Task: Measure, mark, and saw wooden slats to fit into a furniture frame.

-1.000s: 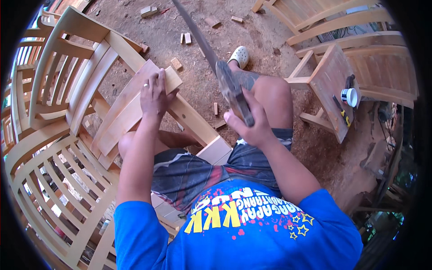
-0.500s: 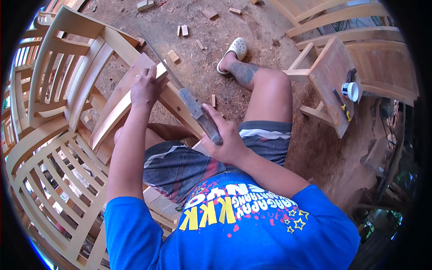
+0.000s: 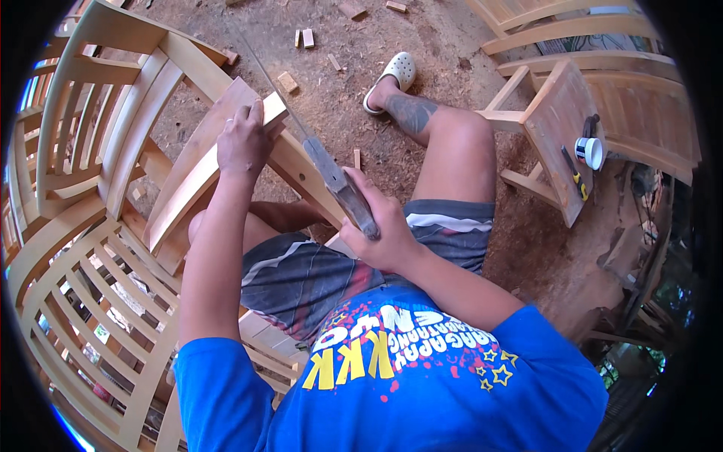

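Observation:
My left hand is closed over the upper end of a pale curved wooden piece, pressing it against a flat board. In my right hand is the worn grey-brown handle of a handsaw, gripped with the fingers wrapped round it. The saw's long thin blade runs away from me, just right of the wooden piece's cut end. Whether its teeth touch the wood I cannot tell. Under the saw, a wooden bar with a dark hole slants toward my lap.
Slatted wooden chair frames crowd the left side. At right, a small wooden stool carries a white tub, a yellow-and-black handled tool and a dark tool. Offcuts and shavings litter the dirt floor near my shoe.
The view has shifted slightly, so the floor and shoe sit higher in the picture. Both hands keep their holds, with the saw still beside the wooden piece's end.

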Available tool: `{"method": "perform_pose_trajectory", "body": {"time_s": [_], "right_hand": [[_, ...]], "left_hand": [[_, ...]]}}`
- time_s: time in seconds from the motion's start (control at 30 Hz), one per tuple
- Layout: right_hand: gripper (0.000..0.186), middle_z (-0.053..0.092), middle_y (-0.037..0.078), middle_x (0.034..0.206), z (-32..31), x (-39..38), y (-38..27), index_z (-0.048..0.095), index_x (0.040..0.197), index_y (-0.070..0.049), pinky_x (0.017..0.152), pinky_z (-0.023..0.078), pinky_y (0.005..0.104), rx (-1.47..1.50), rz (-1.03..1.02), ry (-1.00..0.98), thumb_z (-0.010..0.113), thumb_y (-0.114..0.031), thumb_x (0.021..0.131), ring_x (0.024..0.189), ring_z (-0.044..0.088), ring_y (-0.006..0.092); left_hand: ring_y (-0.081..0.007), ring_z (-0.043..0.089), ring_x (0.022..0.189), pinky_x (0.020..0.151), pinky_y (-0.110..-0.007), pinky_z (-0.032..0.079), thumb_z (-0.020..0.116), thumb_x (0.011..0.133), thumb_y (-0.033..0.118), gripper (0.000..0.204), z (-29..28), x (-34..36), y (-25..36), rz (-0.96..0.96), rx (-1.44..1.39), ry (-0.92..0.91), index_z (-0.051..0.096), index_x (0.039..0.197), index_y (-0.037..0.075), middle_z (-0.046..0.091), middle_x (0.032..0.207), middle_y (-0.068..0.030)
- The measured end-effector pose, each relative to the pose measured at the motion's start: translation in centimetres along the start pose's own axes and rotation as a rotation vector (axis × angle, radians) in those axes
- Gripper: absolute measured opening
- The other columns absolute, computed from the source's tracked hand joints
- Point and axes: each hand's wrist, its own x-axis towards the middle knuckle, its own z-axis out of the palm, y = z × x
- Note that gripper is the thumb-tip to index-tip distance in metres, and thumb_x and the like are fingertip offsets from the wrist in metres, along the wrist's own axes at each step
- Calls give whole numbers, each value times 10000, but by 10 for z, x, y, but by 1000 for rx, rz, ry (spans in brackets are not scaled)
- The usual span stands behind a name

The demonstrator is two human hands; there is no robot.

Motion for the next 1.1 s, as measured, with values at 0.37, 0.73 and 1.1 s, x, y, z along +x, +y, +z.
{"method": "perform_pose_trajectory", "body": {"time_s": [0.37,0.73,1.1], "right_hand": [[687,633,166,770,2,12,12,457,1471,-43,656,528,424,-22,-73,39,649,-98,813,669,689,294],[710,643,151,875,1,15,16,446,1492,17,718,530,354,11,-47,3,651,-108,824,729,634,187],[740,637,142,892,0,18,16,439,1510,11,732,530,361,8,77,-45,660,-109,814,761,661,199]], "left_hand": [[-396,717,1031,828,-494,602,807,868,373,593,3,-3,2,2,-32,66,619,1377,134,694,1238,-131],[-382,718,1023,786,-474,615,778,873,239,549,7,-4,-1,50,-17,114,592,1373,113,690,1217,-132],[-395,724,1014,827,-488,605,820,853,389,623,10,-4,-2,28,-20,101,617,1381,128,695,1265,-134]]}}
